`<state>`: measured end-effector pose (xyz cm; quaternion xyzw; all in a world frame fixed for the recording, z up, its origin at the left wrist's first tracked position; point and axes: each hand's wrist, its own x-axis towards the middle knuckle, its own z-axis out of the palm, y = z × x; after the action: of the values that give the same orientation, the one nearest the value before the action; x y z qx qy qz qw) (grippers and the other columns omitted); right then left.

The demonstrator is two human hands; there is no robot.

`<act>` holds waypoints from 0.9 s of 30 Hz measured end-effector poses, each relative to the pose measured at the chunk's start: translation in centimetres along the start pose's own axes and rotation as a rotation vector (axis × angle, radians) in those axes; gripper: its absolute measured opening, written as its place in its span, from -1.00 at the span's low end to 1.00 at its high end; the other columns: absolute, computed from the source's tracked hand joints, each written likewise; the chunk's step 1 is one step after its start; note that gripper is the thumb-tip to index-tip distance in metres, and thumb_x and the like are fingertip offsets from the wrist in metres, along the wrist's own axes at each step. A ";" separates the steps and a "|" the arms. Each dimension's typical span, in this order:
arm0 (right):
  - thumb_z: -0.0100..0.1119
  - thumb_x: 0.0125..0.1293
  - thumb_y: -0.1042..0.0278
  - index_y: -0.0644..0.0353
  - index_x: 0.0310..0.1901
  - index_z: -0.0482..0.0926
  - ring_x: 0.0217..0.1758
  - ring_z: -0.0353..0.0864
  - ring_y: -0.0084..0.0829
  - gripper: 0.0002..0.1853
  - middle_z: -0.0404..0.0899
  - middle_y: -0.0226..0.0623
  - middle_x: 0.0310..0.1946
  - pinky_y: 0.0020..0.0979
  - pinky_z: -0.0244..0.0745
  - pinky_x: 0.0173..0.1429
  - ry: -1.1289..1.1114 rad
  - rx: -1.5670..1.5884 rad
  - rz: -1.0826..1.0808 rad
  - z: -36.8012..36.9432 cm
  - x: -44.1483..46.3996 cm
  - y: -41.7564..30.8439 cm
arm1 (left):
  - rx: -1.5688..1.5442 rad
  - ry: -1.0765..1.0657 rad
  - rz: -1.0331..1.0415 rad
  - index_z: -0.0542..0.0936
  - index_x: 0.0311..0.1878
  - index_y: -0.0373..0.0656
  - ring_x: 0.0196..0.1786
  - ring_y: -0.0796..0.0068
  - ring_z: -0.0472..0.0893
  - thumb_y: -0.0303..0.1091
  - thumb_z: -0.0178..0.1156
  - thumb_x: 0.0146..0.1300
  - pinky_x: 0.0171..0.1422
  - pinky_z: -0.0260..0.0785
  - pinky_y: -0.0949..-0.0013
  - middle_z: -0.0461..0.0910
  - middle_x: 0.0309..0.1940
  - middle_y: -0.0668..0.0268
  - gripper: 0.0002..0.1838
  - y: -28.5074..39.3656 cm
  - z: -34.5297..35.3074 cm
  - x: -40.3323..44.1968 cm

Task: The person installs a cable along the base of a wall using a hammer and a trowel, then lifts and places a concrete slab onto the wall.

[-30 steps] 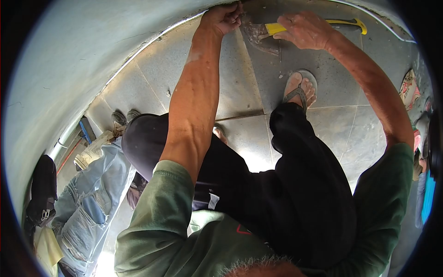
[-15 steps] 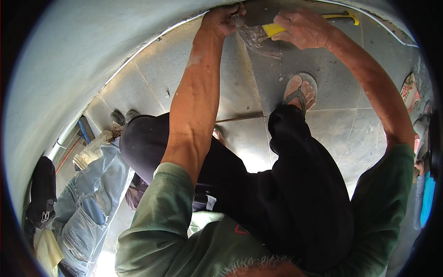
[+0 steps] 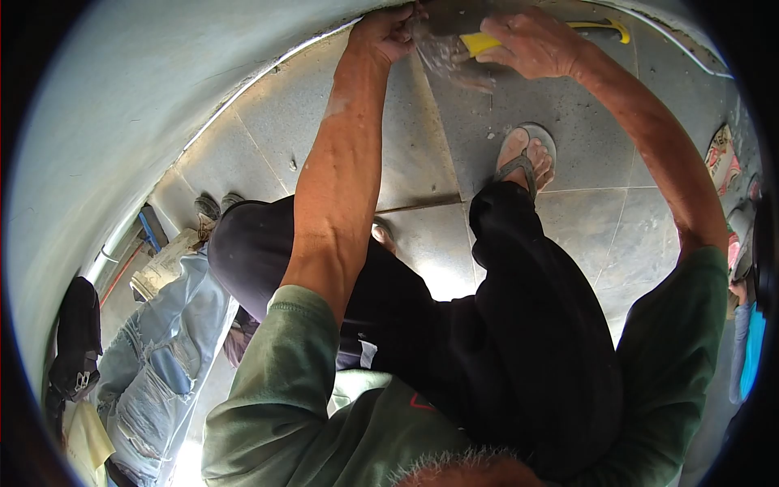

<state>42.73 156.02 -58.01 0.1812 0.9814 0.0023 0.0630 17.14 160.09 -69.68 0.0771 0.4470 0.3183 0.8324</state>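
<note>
My right hand (image 3: 531, 42) is wrapped round the handle of a claw hammer (image 3: 475, 44) with a yellow and black grip. The hammer's head is smeared by motion and lies just right of my left hand (image 3: 385, 34). That hand is closed, raised against the wall's lower edge at the top of the view. Whatever its fingers pinch is hidden by them and by the blur.
A pale wall (image 3: 187, 73) curves along the left and top, with a white strip at its foot. Grey floor tiles (image 3: 568, 154) lie below, with small crumbs of debris. My sandalled foot (image 3: 527, 158) stands near the hammer. Ripped jeans (image 3: 154, 381) are at left.
The hammer head has gone from fairly sharp to blurred, and my right hand has shifted slightly upward. My left hand has moved a little to the left, still closed.
</note>
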 end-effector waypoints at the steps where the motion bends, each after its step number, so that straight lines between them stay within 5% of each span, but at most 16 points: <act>1: 0.02 0.28 0.10 0.12 -0.40 0.48 -0.56 0.51 -0.53 -0.73 0.34 -0.31 -0.59 -0.37 0.36 -0.58 0.000 -0.003 -0.001 0.4 0.0 0.2 | -0.002 -0.042 0.050 0.52 -0.23 -0.12 -0.54 0.51 0.43 -0.55 0.08 0.24 -0.52 0.22 0.54 0.53 -0.44 0.32 -0.90 0.3 1.1 -0.9; 5: 0.03 0.28 0.09 0.08 -0.41 0.46 -0.61 0.47 -0.52 -0.74 0.39 -0.29 -0.51 -0.41 0.34 -0.61 -0.184 -0.129 -0.025 0.0 0.2 0.5 | -0.038 0.285 0.009 0.52 -0.15 -0.13 -0.48 0.44 0.50 -0.57 0.12 0.21 -0.47 0.33 0.46 0.57 -0.39 0.29 -0.83 0.3 0.7 -0.2; 7: 0.03 0.27 0.09 0.09 -0.40 0.45 -0.62 0.46 -0.52 -0.75 0.40 -0.30 -0.52 -0.42 0.35 -0.61 -0.265 -0.288 -0.138 -0.3 0.2 0.1 | 0.007 0.055 -0.120 0.51 -0.09 -0.15 -0.41 0.38 0.57 -0.60 0.15 0.16 -0.39 0.44 0.36 0.60 -0.33 0.26 -0.75 -0.3 -5.2 3.5; 9: 0.21 0.23 0.07 0.21 -0.23 0.40 -0.31 0.64 -0.12 -0.64 0.58 -0.11 -0.36 -0.22 0.52 -0.26 0.120 0.412 0.340 0.8 -0.6 -0.8 | -0.064 -0.021 -0.084 0.51 -0.08 -0.16 -0.38 0.39 0.59 -0.62 0.15 0.15 -0.37 0.46 0.36 0.61 -0.31 0.26 -0.74 0.6 -0.1 -0.7; 13: 0.23 0.22 0.08 0.19 -0.23 0.40 -0.33 0.64 -0.11 -0.65 0.59 -0.13 -0.38 -0.23 0.52 -0.29 0.139 0.448 0.349 2.2 -0.5 0.0 | -0.105 -0.017 -0.051 0.51 -0.05 -0.19 -0.38 0.41 0.60 -0.64 0.14 0.14 -0.38 0.48 0.39 0.63 -0.27 0.23 -0.71 0.4 -0.4 0.0; 15: 0.05 0.27 0.12 0.15 -0.28 0.47 -0.63 0.48 -0.47 -0.75 0.43 -0.27 -0.56 -0.42 0.39 -0.59 0.030 -0.104 -0.025 2.5 -0.7 0.6 | -0.081 -0.008 -0.005 0.51 -0.07 -0.19 -0.38 0.42 0.60 -0.64 0.13 0.14 -0.39 0.48 0.40 0.63 -0.28 0.24 -0.73 0.4 0.7 -0.7; 17: 0.06 0.27 0.11 0.19 -0.29 0.47 -0.64 0.47 -0.44 -0.73 0.42 -0.27 -0.59 -0.40 0.41 -0.57 0.175 -0.074 -0.157 2.3 -0.6 1.3 | -0.064 -0.012 0.045 0.52 -0.08 -0.20 -0.39 0.43 0.60 -0.64 0.12 0.15 -0.40 0.47 0.41 0.63 -0.29 0.24 -0.74 1.0 1.2 -0.9; 19: 0.07 0.27 0.11 0.22 -0.30 0.47 -0.65 0.47 -0.41 -0.71 0.42 -0.26 -0.62 -0.39 0.42 -0.56 0.318 -0.045 -0.292 1.9 -0.1 1.5 | -0.292 -0.433 -0.394 0.52 -0.10 -0.20 -0.40 0.42 0.60 -0.63 0.09 0.16 -0.39 0.48 0.39 0.62 -0.32 0.22 -0.76 2.0 -0.3 -0.9; 20: 0.07 0.27 0.08 0.21 -0.31 0.48 -0.62 0.50 -0.38 -0.69 0.44 -0.24 -0.61 -0.36 0.44 -0.53 0.095 0.078 -0.023 1.9 0.2 0.9 | -0.293 -0.431 -0.399 0.52 -0.10 -0.20 -0.40 0.42 0.60 -0.63 0.09 0.16 -0.39 0.48 0.39 0.62 -0.32 0.22 -0.76 1.4 -0.9 -0.5; 21: 0.08 0.27 0.05 0.21 -0.33 0.49 -0.59 0.54 -0.35 -0.67 0.46 -0.23 -0.60 -0.33 0.46 -0.50 -0.130 0.202 0.243 1.7 0.5 0.2 | -0.161 -0.189 -0.259 0.52 -0.09 -0.20 -0.40 0.44 0.60 -0.63 0.08 0.16 -0.38 0.48 0.40 0.62 -0.31 0.23 -0.75 0.7 -1.4 0.0; 22: 0.08 0.27 0.05 0.21 -0.33 0.49 -0.59 0.54 -0.35 -0.67 0.46 -0.23 -0.60 -0.33 0.46 -0.50 -0.130 0.204 0.245 1.3 0.5 0.2 | -0.024 0.048 -0.114 0.52 -0.08 -0.19 -0.39 0.45 0.60 -0.63 0.07 0.16 -0.38 0.49 0.40 0.63 -0.31 0.24 -0.74 0.3 -1.9 0.6; 25: 0.07 0.27 0.00 0.24 -0.33 0.48 -0.57 0.58 -0.30 -0.61 0.49 -0.22 -0.63 -0.27 0.47 -0.50 -0.111 0.295 0.370 0.2 0.5 0.1 | -0.033 -0.257 -0.036 0.53 -0.08 -0.15 -0.36 0.45 0.61 -0.65 0.08 0.12 -0.34 0.52 0.42 0.63 -0.29 0.27 -0.71 0.7 -0.9 0.1; 27: 0.04 0.30 -0.01 0.31 -0.25 0.48 -0.53 0.62 -0.25 -0.57 0.53 -0.15 -0.62 -0.23 0.48 -0.50 0.134 0.124 0.067 0.1 0.1 0.2 | -0.068 -0.208 -0.020 0.54 -0.12 -0.14 -0.34 0.45 0.62 -0.67 0.09 0.09 -0.33 0.52 0.46 0.63 -0.30 0.28 -0.70 1.2 2.8 -2.3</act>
<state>42.73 156.22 -58.07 0.2169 0.9751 -0.0441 -0.0141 17.88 160.08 -65.90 0.0770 0.3478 0.3152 0.8796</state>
